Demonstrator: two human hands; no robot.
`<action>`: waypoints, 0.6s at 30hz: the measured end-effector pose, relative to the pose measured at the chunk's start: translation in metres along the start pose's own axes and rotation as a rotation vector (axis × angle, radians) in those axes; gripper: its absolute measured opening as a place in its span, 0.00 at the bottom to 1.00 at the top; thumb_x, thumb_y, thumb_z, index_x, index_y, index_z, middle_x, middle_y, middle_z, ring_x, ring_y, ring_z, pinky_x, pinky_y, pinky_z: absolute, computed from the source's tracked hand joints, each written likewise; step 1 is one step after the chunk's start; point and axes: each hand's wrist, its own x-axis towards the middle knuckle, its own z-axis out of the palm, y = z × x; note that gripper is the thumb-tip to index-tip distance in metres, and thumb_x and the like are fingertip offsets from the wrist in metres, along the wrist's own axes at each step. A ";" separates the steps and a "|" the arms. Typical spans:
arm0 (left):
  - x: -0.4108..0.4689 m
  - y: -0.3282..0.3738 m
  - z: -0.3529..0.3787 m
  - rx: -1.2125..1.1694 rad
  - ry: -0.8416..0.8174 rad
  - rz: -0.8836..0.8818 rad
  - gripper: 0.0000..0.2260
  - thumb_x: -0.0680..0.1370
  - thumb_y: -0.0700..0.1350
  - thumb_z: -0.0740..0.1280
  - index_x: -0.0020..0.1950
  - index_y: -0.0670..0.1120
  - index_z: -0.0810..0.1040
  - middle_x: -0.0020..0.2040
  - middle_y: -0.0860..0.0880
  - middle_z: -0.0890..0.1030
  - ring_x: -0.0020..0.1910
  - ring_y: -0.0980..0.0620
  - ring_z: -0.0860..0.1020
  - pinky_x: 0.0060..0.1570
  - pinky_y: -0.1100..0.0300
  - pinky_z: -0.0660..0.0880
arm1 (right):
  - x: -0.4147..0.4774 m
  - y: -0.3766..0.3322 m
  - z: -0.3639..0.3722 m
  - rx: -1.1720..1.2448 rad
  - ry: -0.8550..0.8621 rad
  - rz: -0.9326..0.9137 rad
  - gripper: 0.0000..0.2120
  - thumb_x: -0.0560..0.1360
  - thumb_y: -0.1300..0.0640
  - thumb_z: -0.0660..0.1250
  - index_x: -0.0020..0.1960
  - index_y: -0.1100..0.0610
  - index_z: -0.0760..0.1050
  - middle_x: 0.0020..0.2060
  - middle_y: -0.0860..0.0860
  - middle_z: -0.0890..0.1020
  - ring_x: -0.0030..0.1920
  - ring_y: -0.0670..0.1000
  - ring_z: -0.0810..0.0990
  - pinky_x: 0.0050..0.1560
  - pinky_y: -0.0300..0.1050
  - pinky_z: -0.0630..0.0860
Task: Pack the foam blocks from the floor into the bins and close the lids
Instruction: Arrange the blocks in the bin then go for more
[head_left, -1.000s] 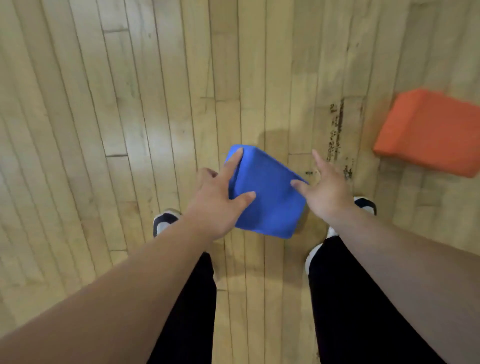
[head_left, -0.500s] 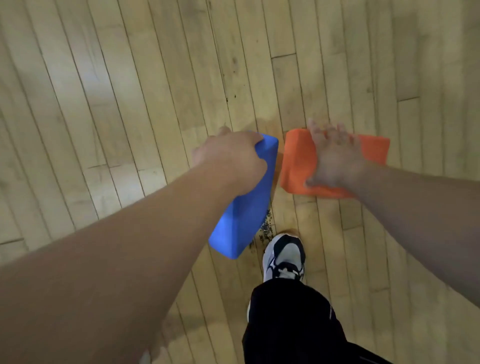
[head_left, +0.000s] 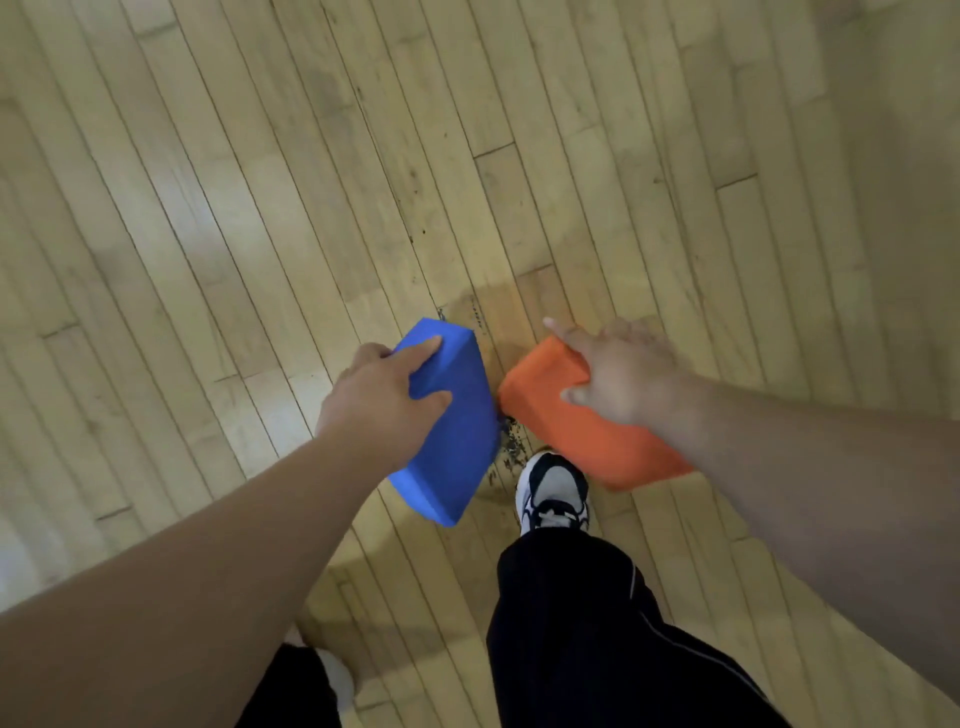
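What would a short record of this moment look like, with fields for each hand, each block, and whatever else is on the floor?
left hand: left hand grips the blue foam block from above, near its far end
right hand: right hand grips the orange foam block at its far end
blocks: side by side, blue on the left; near corners very close, contact cannot be told
surface: wooden floor, with dark specks below the gap between the blocks
also in view: one shoe, just nearer than the blocks
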 end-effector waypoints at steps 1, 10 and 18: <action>-0.014 -0.003 -0.002 0.002 0.000 -0.017 0.27 0.78 0.61 0.65 0.76 0.70 0.63 0.68 0.56 0.65 0.61 0.50 0.73 0.59 0.48 0.76 | -0.020 -0.004 0.003 0.124 -0.003 0.022 0.42 0.75 0.35 0.68 0.78 0.29 0.43 0.68 0.59 0.66 0.67 0.62 0.70 0.68 0.56 0.68; -0.230 0.050 -0.100 0.008 -0.026 0.080 0.27 0.76 0.61 0.67 0.74 0.73 0.63 0.68 0.58 0.65 0.58 0.55 0.74 0.54 0.53 0.77 | -0.313 -0.029 -0.058 0.706 0.346 0.288 0.41 0.74 0.38 0.69 0.77 0.29 0.45 0.68 0.53 0.69 0.69 0.58 0.70 0.71 0.56 0.69; -0.420 0.119 -0.212 0.145 0.006 0.541 0.28 0.77 0.60 0.68 0.75 0.72 0.62 0.69 0.58 0.64 0.61 0.56 0.73 0.58 0.53 0.76 | -0.574 -0.086 -0.100 1.014 0.758 0.553 0.41 0.75 0.42 0.71 0.77 0.29 0.49 0.72 0.50 0.63 0.72 0.54 0.68 0.68 0.51 0.69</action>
